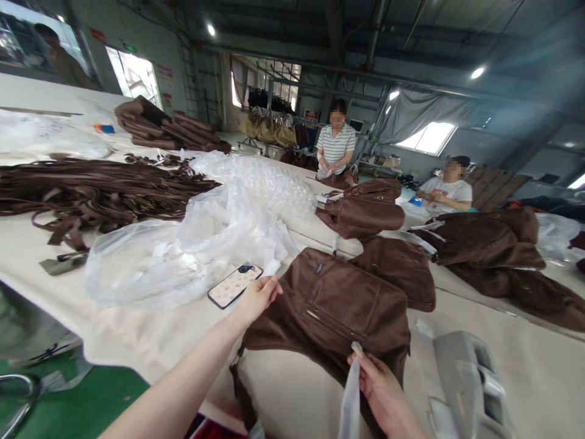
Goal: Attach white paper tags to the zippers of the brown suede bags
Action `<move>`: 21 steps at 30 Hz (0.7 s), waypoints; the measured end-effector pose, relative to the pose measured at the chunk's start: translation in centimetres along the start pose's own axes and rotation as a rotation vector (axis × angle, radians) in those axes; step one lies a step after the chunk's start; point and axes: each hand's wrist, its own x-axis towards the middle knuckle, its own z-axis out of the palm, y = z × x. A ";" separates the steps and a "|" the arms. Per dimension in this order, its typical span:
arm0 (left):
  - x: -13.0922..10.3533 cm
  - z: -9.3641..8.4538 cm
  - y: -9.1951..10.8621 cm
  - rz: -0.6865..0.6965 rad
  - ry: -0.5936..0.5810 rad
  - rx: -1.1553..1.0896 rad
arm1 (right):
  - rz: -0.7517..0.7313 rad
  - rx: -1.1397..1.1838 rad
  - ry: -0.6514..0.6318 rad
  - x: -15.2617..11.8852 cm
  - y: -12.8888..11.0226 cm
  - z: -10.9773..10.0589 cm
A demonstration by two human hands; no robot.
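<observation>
A brown bag (338, 299) with a zipped front pocket lies on the white-covered table in front of me. My left hand (261, 296) is at the bag's upper left edge, its fingers pinched on a small white strip (270, 267). Lower down, over the bag's right part, my right hand (377, 381) pinches the top of a white strip (350, 396) that hangs downward. A phone in a patterned case (234, 286) lies just left of my left hand.
Clear plastic bags (183, 244) and brown straps (100, 189) cover the left side. More brown bags (365, 210) lie behind and to the right. A grey device (473, 384) stands at the right. Two people (337, 146) are across the table.
</observation>
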 end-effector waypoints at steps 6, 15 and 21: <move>0.1 -0.7 -5.6 -0.042 0.109 0.023 | -0.072 -0.226 0.066 -0.3 -0.1 -0.1; -0.1 -1.1 -6.5 -0.042 0.072 0.047 | -0.253 -1.025 0.673 -2.6 -5.6 -7.2; 0.0 -1.0 -6.1 -0.030 0.062 0.041 | -0.155 -0.955 0.578 -0.8 -4.4 -8.6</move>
